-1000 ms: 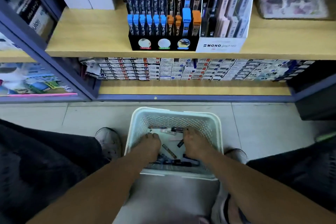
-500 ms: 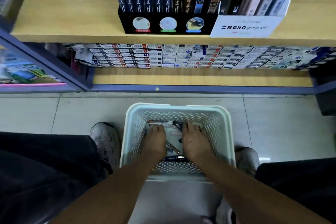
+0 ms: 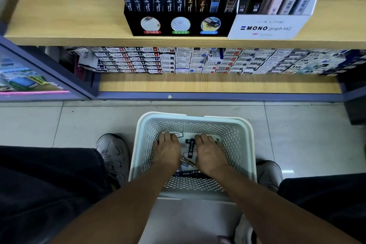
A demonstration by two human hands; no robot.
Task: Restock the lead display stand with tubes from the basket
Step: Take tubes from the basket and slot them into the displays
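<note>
Forearms reach down from the near edge into the pale perforated basket [image 3: 245, 144] on the floor, where the left hand [image 3: 167, 149] and right hand [image 3: 209, 151] lie knuckles-up on its bottom with fingers curled down among the loose tubes [image 3: 190, 147]; whether either has hold of one I cannot tell, since the fingertips are hidden. The tubes look small, light, stiff and slick, so a pinch across the flat sides near the middle should serve best. Farther off, on the upper shelf [image 3: 65, 20], the black lead display stand [image 3: 178, 25] holds upright rows of blue- and orange-capped tubes.
</note>
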